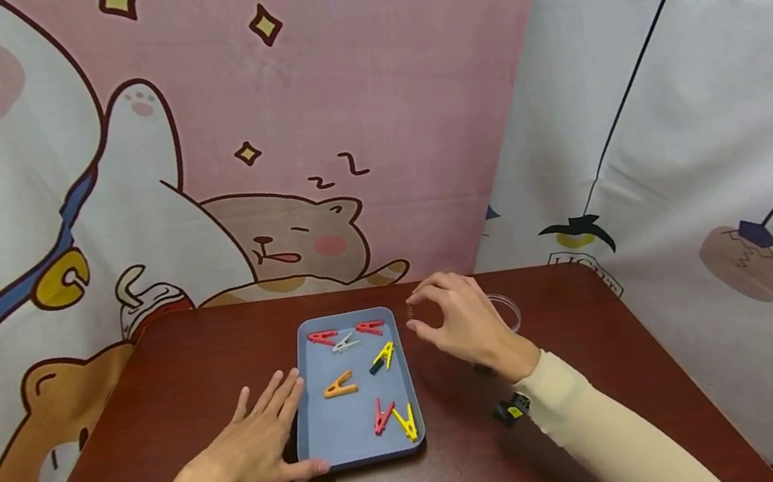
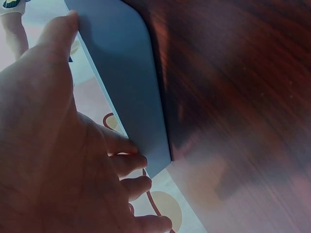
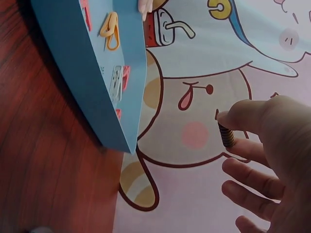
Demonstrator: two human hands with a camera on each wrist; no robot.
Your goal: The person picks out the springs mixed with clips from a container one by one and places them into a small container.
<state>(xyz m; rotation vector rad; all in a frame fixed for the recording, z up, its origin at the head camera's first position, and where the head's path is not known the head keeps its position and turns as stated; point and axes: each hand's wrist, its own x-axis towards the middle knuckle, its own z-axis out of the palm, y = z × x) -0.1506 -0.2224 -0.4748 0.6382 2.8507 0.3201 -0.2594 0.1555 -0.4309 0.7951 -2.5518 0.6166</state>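
My right hand (image 1: 466, 319) pinches a small bronze-coloured coil spring (image 3: 226, 135) between thumb and forefinger, above the table to the right of the tray. In the head view the spring (image 1: 410, 312) looks tiny. The blue-grey tray (image 1: 342, 442) holds several small spring clips. At its left side, my left hand (image 1: 255, 443) touches the rim with fingers spread and thumb at the near corner. Inside lie an orange clip (image 1: 339, 385), a white clip (image 1: 345, 343), red clips (image 1: 369, 327) and yellow clips (image 1: 406, 423), one yellow one with a dark part.
A clear round-rimmed object (image 1: 507, 308) stands behind my right hand, partly hidden by it. The dark red-brown table (image 1: 564, 449) ends at a cartoon-printed cloth (image 1: 380, 107) hanging behind it.
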